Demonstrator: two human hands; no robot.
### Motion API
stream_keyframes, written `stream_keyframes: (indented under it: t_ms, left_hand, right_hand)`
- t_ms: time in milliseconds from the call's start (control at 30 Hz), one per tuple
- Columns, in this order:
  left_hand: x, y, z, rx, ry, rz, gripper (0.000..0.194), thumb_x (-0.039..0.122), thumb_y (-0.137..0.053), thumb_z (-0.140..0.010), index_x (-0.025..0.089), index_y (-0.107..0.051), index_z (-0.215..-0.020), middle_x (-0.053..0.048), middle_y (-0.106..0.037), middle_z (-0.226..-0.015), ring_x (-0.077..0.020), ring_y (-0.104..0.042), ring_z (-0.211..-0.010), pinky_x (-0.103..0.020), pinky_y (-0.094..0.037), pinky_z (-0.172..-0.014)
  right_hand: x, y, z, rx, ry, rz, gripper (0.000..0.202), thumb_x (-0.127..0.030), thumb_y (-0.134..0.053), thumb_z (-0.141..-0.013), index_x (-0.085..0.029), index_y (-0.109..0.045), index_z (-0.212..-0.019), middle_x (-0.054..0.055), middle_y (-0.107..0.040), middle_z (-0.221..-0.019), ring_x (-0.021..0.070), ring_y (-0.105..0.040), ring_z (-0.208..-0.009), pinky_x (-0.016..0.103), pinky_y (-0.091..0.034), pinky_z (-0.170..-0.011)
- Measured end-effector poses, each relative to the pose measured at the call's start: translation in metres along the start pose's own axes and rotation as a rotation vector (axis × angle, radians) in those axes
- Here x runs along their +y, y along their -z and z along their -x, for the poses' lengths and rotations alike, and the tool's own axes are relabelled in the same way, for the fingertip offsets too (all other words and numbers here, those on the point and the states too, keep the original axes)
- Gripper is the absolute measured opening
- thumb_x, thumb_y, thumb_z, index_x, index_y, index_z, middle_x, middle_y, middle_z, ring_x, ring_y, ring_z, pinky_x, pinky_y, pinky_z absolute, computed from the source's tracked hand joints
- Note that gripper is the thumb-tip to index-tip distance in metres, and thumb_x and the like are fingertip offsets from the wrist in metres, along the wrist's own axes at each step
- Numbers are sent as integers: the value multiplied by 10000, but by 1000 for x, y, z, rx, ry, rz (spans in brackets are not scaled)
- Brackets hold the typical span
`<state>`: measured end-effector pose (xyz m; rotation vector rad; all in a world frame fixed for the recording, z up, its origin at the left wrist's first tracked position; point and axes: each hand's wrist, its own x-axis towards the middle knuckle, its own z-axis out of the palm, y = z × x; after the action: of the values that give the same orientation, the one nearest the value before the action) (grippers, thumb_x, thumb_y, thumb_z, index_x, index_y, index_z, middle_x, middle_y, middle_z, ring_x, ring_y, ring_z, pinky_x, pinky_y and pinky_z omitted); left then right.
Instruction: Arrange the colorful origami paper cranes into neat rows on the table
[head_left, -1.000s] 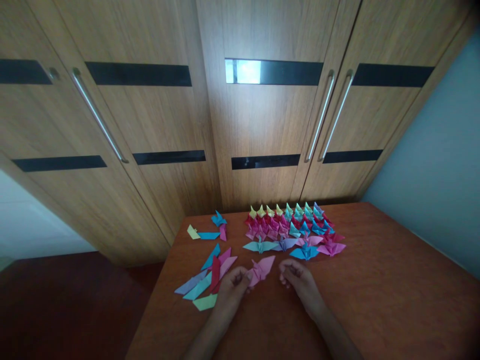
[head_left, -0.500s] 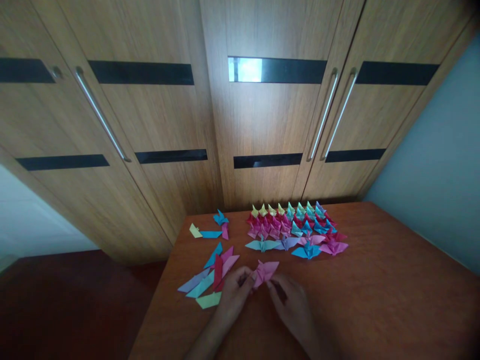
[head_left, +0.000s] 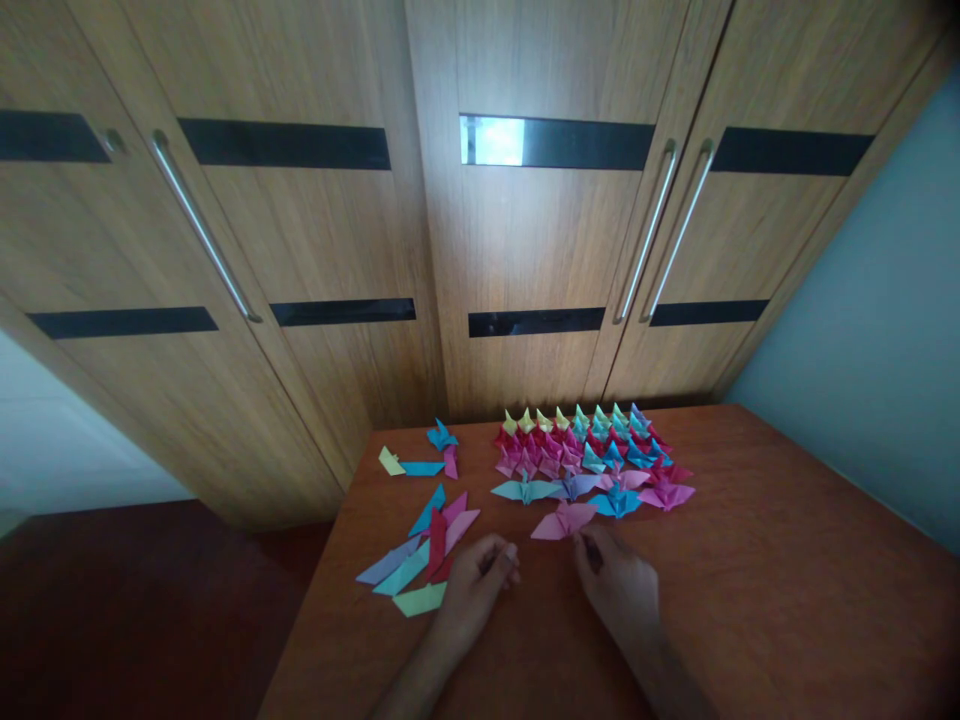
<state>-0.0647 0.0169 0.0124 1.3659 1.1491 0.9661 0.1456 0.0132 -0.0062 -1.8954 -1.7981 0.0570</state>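
Observation:
A pink origami crane (head_left: 562, 521) with spread wings is near the front of the crane rows. The fingertips of my right hand (head_left: 621, 582) pinch its near edge. My left hand (head_left: 480, 578) is curled closed over the table, apart from the crane, with nothing visible in it. Beside it on the left lie flat folded paper pieces: a light green one (head_left: 420, 599), a red one (head_left: 436, 541), a teal one (head_left: 402, 570) and several more. Behind the pink crane are a blue crane (head_left: 618, 500), a pale green crane (head_left: 526, 490) and a magenta crane (head_left: 667, 494).
Tight rows of small folded cranes (head_left: 551, 455) stand at the back of the wooden table (head_left: 765, 560). A blue crane (head_left: 442, 437), a blue strip (head_left: 422, 468) and a yellow piece (head_left: 391, 461) lie back left. A wooden wardrobe (head_left: 517, 240) rises behind the table.
The pink crane has moved right and away from me, toward the other cranes, with my right hand. My left hand has let go of it and stayed near its place.

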Motion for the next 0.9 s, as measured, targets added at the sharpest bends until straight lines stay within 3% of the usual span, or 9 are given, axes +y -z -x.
stream_keyframes:
  t_ms: [367, 900]
  left_hand:
    - [4, 0, 0, 0, -7, 3, 383, 524, -519, -849, 172, -584, -714, -12, -610, -631, -144, -534, -584, -241, -405, -576]
    - [-2, 1, 1, 9, -35, -125, 344, 478, -504, -872, 187, -586, -707, -19, -634, -670, -165, -561, -634, -242, -403, -604]
  right_hand:
    - [-5, 3, -18, -87, -128, 258, 205, -312, -455, -906, -251, -651, -898, 23, -689, -808, 158, -633, -631, 235, -250, -485]
    - [-6, -3, -18, -108, -142, 239, 229, -333, -456, -905, -245, -667, -887, 42, -681, -820, 157, -626, -635, 227, -323, -500]
